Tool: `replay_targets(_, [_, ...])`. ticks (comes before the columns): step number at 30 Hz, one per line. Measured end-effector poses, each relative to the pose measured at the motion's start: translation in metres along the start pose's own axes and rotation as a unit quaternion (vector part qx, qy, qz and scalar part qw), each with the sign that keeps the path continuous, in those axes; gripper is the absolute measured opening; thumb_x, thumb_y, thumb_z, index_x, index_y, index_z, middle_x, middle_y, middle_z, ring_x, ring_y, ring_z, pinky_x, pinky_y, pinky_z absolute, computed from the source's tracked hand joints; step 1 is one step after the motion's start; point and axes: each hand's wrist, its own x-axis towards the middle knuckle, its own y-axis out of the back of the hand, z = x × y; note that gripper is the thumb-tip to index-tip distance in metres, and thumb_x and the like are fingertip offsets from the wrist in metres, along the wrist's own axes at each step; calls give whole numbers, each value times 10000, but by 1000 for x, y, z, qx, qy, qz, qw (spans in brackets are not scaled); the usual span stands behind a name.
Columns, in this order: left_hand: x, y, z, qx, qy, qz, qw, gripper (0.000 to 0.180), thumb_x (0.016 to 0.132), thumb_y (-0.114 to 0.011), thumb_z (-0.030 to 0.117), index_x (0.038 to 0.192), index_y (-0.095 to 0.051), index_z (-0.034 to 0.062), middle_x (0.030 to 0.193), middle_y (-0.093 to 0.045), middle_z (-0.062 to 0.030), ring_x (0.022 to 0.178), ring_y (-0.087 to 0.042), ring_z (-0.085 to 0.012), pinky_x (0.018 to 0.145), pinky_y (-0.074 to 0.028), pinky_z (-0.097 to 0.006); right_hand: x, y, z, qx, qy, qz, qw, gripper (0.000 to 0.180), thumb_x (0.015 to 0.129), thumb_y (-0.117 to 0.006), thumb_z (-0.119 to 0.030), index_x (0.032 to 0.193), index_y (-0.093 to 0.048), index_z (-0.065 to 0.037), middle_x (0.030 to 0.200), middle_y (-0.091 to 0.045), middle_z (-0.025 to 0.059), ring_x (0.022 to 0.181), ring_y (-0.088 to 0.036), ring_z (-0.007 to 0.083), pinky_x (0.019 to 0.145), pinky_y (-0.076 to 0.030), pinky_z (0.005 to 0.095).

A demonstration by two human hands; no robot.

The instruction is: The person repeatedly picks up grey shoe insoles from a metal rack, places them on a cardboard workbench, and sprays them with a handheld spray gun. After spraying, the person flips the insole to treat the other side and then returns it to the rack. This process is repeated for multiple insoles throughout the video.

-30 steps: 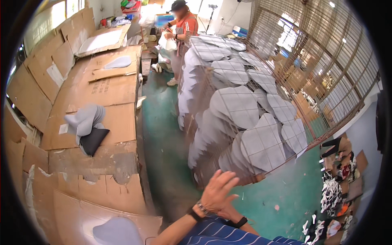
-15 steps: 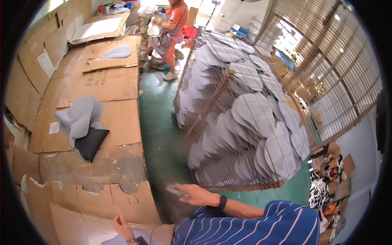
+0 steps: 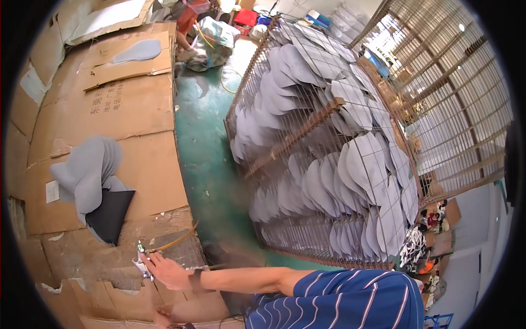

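My right hand (image 3: 172,272), wearing a dark wristband, is closed round a small metal spray gun (image 3: 143,264) over the near part of the cardboard-covered table (image 3: 153,137). An amber hose (image 3: 176,240) runs off beside the gun. Below it, at the lower edge, my left hand (image 3: 163,319) is blurred and partly cut off, so its fingers cannot be read. Beyond the gun lies a fanned pile of grey sole-shaped sheets (image 3: 90,170), with a black sheet (image 3: 111,215) partly under it. Farther off, a single pale sole-shaped piece (image 3: 137,50) rests on a cardboard sheet.
To the right stands a rusty wire rack (image 3: 296,137) packed with grey sole-shaped sheets. Green floor (image 3: 200,137) runs between rack and table. Another person's leg (image 3: 186,27) and a stuffed plastic bag (image 3: 213,44) are at the far end. Cardboard walls border the table's left.
My right hand has swung left with the spray gun, from over the floor gap to over the table. My left hand is lower in view. The view has shifted; the other person is mostly cut off.
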Motion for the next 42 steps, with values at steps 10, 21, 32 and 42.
replay_targets(10, [16, 0, -8, -197, 109, 60, 973, 600, 1008, -471, 639, 861, -614, 74, 560, -437, 28, 482, -402, -131, 455, -354, -323, 2, -111, -15, -128, 49, -40, 990, 598, 966, -492, -206, 1493, -418, 68, 1580, -318, 354, 1467, -314, 529, 1045, -456, 567])
replay_targets(21, [-31, -19, 28, -171, 104, 137, 970, 876, 897, -419, 855, 720, -625, 22, 447, -481, -47, 358, -480, -193, 348, -480, -383, 111, -23, 16, 11, 70, 19, 997, 417, 867, -691, -201, 1225, -600, -9, 1111, -683, 199, 1012, -663, 397, 842, -550, 488])
replay_targets(32, [-45, -32, 55, -177, 90, 140, 970, 927, 940, -435, 791, 766, -649, -94, 463, -534, -106, 340, -530, -221, 318, -495, -370, 321, 1, 7, -201, 112, 189, 955, 939, 733, -868, -381, 1427, -428, 74, 1384, -489, 272, 1252, -497, 420, 938, -480, 494])
replay_targets(42, [-51, -32, 59, -154, 109, 153, 970, 907, 966, -440, 753, 766, -672, -100, 459, -550, -123, 338, -538, -228, 326, -484, -346, 402, 3, 11, -247, 85, 45, 964, 677, 718, -814, -235, 1250, -546, 87, 1032, -680, 264, 960, -687, 420, 814, -588, 433])
